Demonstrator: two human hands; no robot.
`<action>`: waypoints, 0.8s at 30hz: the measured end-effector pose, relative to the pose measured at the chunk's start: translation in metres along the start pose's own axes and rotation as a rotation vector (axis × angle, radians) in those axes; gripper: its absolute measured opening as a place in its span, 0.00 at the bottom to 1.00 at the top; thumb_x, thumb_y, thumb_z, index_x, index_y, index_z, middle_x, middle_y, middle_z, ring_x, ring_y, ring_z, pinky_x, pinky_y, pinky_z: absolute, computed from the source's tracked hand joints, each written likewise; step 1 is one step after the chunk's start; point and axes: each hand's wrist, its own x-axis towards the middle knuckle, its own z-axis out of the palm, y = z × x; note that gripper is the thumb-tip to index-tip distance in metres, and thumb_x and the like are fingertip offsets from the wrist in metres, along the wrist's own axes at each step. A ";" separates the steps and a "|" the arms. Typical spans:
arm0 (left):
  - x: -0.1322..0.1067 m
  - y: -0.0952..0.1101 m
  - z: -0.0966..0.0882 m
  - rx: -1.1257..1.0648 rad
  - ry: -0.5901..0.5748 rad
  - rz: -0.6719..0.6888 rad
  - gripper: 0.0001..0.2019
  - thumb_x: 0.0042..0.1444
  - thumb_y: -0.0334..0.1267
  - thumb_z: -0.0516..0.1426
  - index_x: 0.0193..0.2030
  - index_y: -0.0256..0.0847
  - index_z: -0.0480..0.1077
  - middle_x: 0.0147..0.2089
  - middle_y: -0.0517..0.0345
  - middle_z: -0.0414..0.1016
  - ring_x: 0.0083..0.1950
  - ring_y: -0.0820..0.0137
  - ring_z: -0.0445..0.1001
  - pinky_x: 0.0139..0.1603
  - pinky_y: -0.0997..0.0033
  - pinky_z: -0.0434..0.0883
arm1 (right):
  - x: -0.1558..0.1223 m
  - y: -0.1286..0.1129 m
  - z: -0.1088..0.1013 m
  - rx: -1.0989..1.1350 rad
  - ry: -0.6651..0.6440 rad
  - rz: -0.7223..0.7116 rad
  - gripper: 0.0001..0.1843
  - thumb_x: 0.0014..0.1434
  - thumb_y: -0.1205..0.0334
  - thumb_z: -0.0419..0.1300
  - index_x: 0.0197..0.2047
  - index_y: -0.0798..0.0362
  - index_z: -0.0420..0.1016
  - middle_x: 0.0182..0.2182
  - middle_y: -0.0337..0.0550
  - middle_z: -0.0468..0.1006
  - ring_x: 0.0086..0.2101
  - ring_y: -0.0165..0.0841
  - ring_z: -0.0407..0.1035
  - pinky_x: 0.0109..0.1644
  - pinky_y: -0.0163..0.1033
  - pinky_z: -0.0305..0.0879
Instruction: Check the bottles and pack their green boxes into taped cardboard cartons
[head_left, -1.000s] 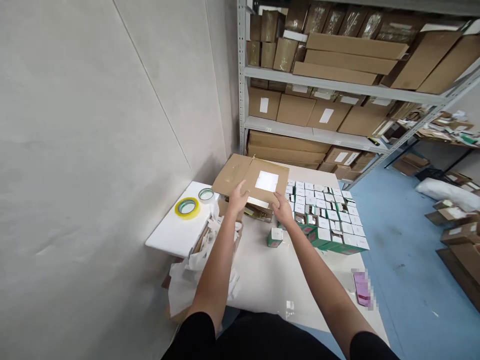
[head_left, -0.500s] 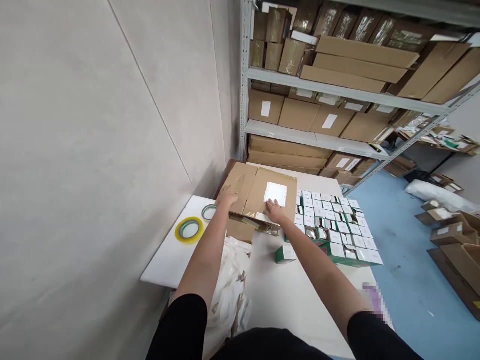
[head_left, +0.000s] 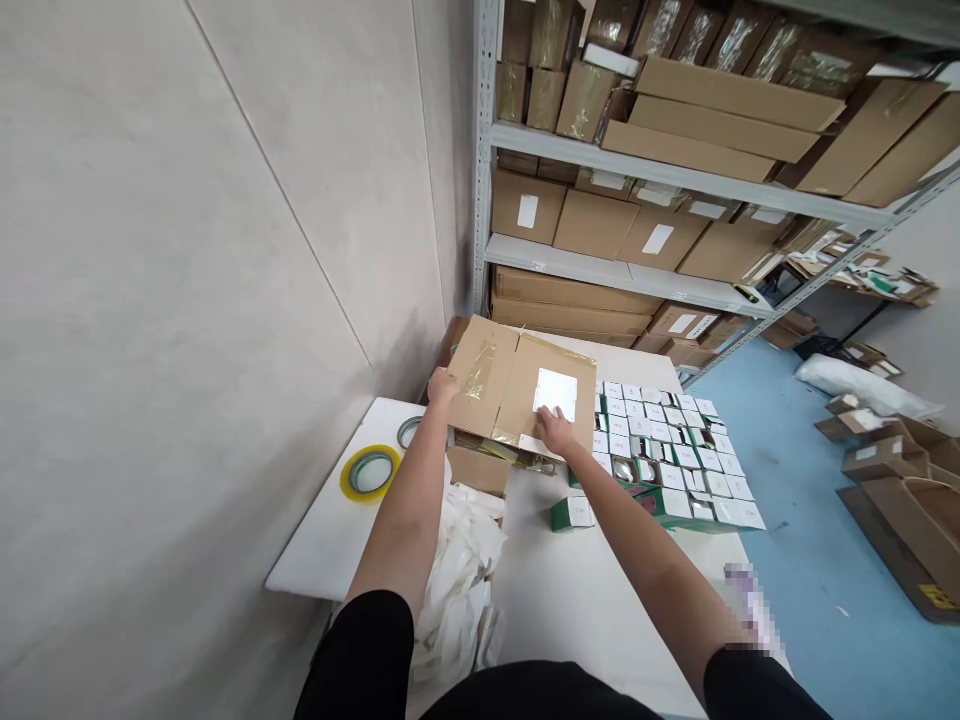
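A brown cardboard box (head_left: 510, 385) with a white label stands at the far left of the white table (head_left: 585, 590). My left hand (head_left: 442, 384) grips the left edge of its left flap. My right hand (head_left: 553, 432) lies with fingers flat on the right flap, just under the label, pressing it down. Both flaps are folded nearly flat over the box's top. Right of the box lie several rows of small green-and-white cartons (head_left: 667, 450), and a single one (head_left: 570, 512) stands apart near my right forearm.
Two tape rolls (head_left: 369, 472) rest on a low white shelf at the left, by the wall. White packing paper (head_left: 457, 580) spills beside the table. Metal racks (head_left: 675, 180) full of cardboard boxes stand behind. More cartons lie on the blue floor at the right.
The box flaps have come down from tilted up to nearly flat. My left hand moved out to the left flap's edge, my right hand slid onto the right flap below the label.
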 end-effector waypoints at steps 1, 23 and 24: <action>-0.002 0.001 -0.002 -0.025 -0.008 -0.012 0.17 0.53 0.36 0.63 0.50 0.34 0.78 0.49 0.33 0.82 0.53 0.45 0.80 0.50 0.56 0.70 | -0.002 0.001 -0.001 0.010 0.001 -0.002 0.29 0.71 0.60 0.49 0.73 0.44 0.59 0.75 0.43 0.57 0.74 0.52 0.45 0.70 0.61 0.58; -0.121 0.048 -0.065 -0.533 0.071 0.194 0.15 0.56 0.36 0.57 0.51 0.38 0.72 0.46 0.51 0.82 0.43 0.66 0.78 0.47 0.67 0.74 | -0.085 0.063 -0.043 0.361 0.416 -0.003 0.33 0.69 0.52 0.52 0.72 0.56 0.62 0.73 0.56 0.60 0.72 0.50 0.50 0.75 0.58 0.49; -0.129 0.048 -0.065 -0.560 0.072 0.196 0.15 0.55 0.36 0.57 0.50 0.38 0.72 0.45 0.51 0.82 0.42 0.67 0.78 0.46 0.68 0.74 | -0.090 0.072 -0.047 0.386 0.423 0.006 0.33 0.68 0.52 0.53 0.72 0.57 0.63 0.73 0.57 0.60 0.72 0.51 0.50 0.75 0.58 0.49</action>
